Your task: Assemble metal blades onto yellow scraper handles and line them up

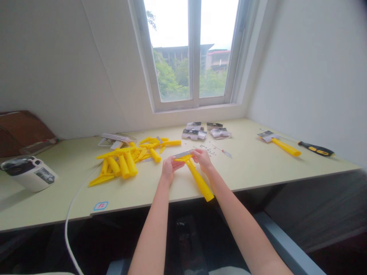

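Left hand (170, 169) and right hand (203, 160) close together but not touching, both clamped near the upper end of a long bright-yellow plastic handle (200, 184), above a pale green table (252, 179). Flat grey metal strip (182, 154) held crosswise at that end, just past the left fingers. Long axis of the handle slanting down and rightward, thick end pointing toward the person and reaching the front table edge. Just left, a heap of loose yellow plastic parts (123, 164). Beyond the hands, scattered small metal fasteners (208, 150) and printed hardware packets (197, 131). Far right, a black-and-yellow screwdriver (317, 149) beside a finished yellow-handled tool (286, 147).
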The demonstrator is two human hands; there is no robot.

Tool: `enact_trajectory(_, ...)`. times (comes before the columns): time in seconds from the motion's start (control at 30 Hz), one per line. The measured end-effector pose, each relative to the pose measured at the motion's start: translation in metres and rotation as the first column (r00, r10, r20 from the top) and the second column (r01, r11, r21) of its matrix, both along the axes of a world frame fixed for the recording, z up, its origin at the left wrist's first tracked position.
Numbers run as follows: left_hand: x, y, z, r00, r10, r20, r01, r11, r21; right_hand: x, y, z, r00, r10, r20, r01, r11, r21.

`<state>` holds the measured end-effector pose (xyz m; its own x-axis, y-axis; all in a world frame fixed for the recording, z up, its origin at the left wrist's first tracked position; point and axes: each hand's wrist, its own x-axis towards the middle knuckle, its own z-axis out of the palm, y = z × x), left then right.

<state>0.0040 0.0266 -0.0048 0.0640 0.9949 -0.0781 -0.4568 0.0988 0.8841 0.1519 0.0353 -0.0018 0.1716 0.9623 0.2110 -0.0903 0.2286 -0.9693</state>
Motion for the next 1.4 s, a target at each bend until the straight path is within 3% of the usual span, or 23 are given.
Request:
enact_trajectory(0.33, 0.0001, 0.0005, -0.0022, 0.998, 0.045, -0.040, -0.044, 0.999, 0.011, -0.0002, -0.0010, 0.0032, 0.999, -0.021, 0.034, 0.023, 0.998, -0.053)
enact_trajectory(0.67, -0.0062, -0.0043, 0.0054, 0.989, -0.138, 0.044, 0.141, 0.987, -0.077, 0.0051, 0.0018, 0.0008, 1.000, 0.023, -0.002, -0.023, 0.996, -0.086)
enact_trajectory(0.9, -0.0028, -0.0034, 0.0008, 0.997, -0.050, -0.059, 0.051, 0.999, 0.015, 0.0067, 0.0048, -0.0019, 1.000, 0.000, -0.006, 0.000, 0.995, -0.100)
enact_trajectory(1.13, -0.0016, -0.0047, 0.0014, 0.997, -0.079, 0.021, 0.079, 0.997, 0.020, 0.0070, 0.0079, -0.0044, 0.989, -0.019, -0.145, -0.010, 0.981, -0.195)
enact_trajectory(1.4, -0.0047, 0.0008, -0.0005, 0.999, 0.008, 0.051, -0.006, 0.999, -0.040, 0.0062, 0.0009, -0.0030, 0.995, -0.014, -0.102, -0.011, 0.971, -0.237)
